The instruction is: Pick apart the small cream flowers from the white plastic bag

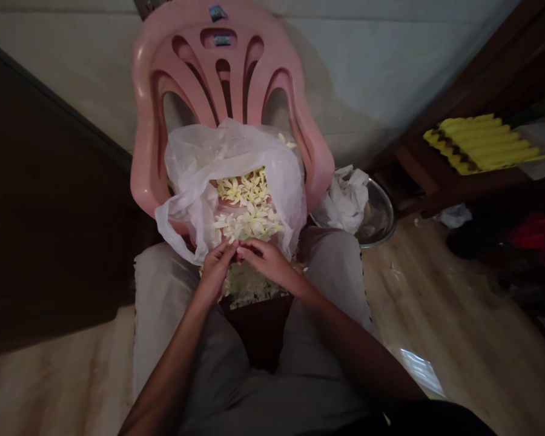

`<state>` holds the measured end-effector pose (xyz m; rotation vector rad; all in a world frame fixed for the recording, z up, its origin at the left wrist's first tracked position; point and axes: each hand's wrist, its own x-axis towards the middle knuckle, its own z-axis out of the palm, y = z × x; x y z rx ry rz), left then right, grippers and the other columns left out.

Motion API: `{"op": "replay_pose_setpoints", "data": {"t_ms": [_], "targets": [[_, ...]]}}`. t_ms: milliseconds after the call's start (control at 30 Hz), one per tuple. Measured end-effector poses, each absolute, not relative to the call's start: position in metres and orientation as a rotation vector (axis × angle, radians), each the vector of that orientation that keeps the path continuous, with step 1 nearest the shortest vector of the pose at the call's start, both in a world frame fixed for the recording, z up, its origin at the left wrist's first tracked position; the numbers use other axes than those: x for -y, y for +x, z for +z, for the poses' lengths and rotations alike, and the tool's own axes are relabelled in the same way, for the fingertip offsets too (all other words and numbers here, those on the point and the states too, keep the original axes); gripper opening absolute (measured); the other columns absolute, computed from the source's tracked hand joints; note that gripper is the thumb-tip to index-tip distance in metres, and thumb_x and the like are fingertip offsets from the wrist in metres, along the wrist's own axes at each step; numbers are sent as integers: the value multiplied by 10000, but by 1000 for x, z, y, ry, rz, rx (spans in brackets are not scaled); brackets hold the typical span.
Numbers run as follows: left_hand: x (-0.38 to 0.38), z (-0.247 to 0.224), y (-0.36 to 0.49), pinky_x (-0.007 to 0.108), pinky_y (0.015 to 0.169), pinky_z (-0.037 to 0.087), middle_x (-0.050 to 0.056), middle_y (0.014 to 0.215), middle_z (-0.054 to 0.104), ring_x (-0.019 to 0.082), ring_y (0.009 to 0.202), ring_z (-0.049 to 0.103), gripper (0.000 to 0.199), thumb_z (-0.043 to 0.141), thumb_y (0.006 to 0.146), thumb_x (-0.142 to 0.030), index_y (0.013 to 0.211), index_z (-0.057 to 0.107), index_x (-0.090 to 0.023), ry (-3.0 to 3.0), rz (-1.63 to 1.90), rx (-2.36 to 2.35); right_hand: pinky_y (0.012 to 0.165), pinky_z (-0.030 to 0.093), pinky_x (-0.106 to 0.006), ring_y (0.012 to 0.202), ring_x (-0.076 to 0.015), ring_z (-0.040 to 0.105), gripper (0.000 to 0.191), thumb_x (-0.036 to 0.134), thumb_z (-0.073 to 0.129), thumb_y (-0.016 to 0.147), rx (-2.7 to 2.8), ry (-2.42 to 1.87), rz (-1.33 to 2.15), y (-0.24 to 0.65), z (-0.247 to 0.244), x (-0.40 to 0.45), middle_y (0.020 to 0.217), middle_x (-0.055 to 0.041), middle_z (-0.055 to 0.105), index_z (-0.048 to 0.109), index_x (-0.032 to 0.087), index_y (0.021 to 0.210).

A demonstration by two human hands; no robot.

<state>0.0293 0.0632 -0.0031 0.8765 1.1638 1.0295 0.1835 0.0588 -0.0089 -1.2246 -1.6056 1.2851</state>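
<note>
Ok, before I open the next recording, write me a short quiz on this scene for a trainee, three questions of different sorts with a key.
1. What stands on the floor beside the pink chair?
A) a wicker basket
B) a metal basin
C) a watering can

2. True or false: the fingertips of the left hand and the right hand are close together, near the pale flowers.

3. Fill in the blank: the corrugated item on the wooden furniture, at the right of the view, is ____ in colour.

Key: 1 B; 2 true; 3 yellow
</note>
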Motion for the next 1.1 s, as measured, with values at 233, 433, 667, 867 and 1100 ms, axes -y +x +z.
{"op": "replay_pose_setpoints", "data": {"t_ms": [233, 433, 667, 867, 1100], "targets": [[-63, -4, 29, 241, 644, 424, -24, 644, 592, 115, 623, 509, 315, 739, 769, -477, 754, 706, -164, 862, 1026, -1145, 504, 416, -203, 539, -82, 499, 317, 467, 530, 949, 1404, -1080, 1572, 187, -9, -64, 798, 8, 671, 669, 193, 874], [-62, -3, 28, 254, 668, 436, -24, 646, 583, 127, 636, 520, 336, 716, 786, -502, 713, 672, -177, 934, 1010, -1157, 444, 385, -193, 510, -91, 493, 334, 489, 526, 949, 1382, -1079, 1695, 189, -12, -67, 688, 17, 627, 676, 201, 869], [-62, -5, 26, 259, 680, 434, -22, 633, 577, 132, 628, 524, 321, 699, 799, -479, 679, 640, -187, 980, 1017, -1177, 567, 444, -227, 593, -109, 542, 303, 438, 489, 975, 1532, -1142, 1445, 186, -8, -64, 805, -3, 681, 661, 209, 878], [-62, -8, 26, 244, 646, 398, -35, 617, 569, 131, 618, 510, 304, 679, 811, -465, 676, 628, -197, 1143, 1023, -1260, 709, 446, -274, 746, -157, 615, 128, 274, 502, 955, 1819, -1211, 1053, 185, -5, -60, 842, -17, 680, 613, 218, 924], [-61, -5, 30, 252, 634, 389, -40, 594, 568, 136, 600, 510, 300, 648, 830, -452, 666, 618, -202, 1174, 993, -1284, 547, 399, -235, 535, -120, 540, 92, 284, 496, 916, 1583, -1355, 1025, 182, -11, -58, 641, 53, 544, 518, 235, 841]]}}
